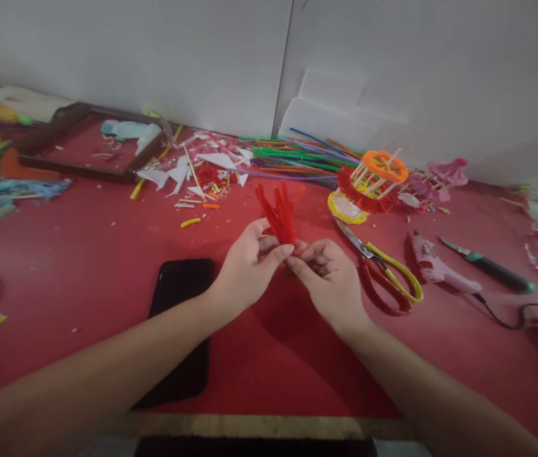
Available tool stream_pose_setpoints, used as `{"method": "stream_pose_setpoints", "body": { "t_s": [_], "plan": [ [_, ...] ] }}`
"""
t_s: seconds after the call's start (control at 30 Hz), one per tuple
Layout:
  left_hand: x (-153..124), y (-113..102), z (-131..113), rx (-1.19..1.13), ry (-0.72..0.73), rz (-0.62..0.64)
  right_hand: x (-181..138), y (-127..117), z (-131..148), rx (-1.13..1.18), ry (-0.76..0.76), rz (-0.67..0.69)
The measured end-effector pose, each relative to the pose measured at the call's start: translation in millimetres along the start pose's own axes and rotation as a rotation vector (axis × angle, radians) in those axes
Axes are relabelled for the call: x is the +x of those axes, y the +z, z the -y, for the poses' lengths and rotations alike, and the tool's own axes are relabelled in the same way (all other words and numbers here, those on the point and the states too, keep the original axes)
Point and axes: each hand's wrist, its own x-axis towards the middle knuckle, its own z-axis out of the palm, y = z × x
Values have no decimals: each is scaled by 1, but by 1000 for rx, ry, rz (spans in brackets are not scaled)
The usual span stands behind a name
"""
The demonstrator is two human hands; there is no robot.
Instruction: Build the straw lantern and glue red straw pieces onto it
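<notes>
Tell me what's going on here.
A person holds a red bundle upright in the left hand, above the red table. The right hand is at its base, its exact grip hard to make out. Scissors, a glue gun and a knife lie to the right, and a phone lies partly hidden by the left forearm.

On the red tabletop (82,266) lie scissors (368,252), with a pink glue gun (433,261) to their right, a smartphone (185,284) left and pipe cleaners (292,155) behind.
</notes>
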Motion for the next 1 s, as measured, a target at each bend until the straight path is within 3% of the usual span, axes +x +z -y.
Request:
{"method": "stream_pose_setpoints", "body": {
  "t_s": [0.27,0.53,0.77,1.0],
  "plan": [
    [-1,0,-5,34,88,40,-1,2,-1,-56,-27,2],
    [3,-5,-4,251,228,91,0,2,-5,-34,-31,53],
    [6,-8,-1,344,204,99,0,1,-6,-20,-3,81],
    [7,-9,1,238,190,86,0,0,-9,-56,-5,101]
  ]
}}
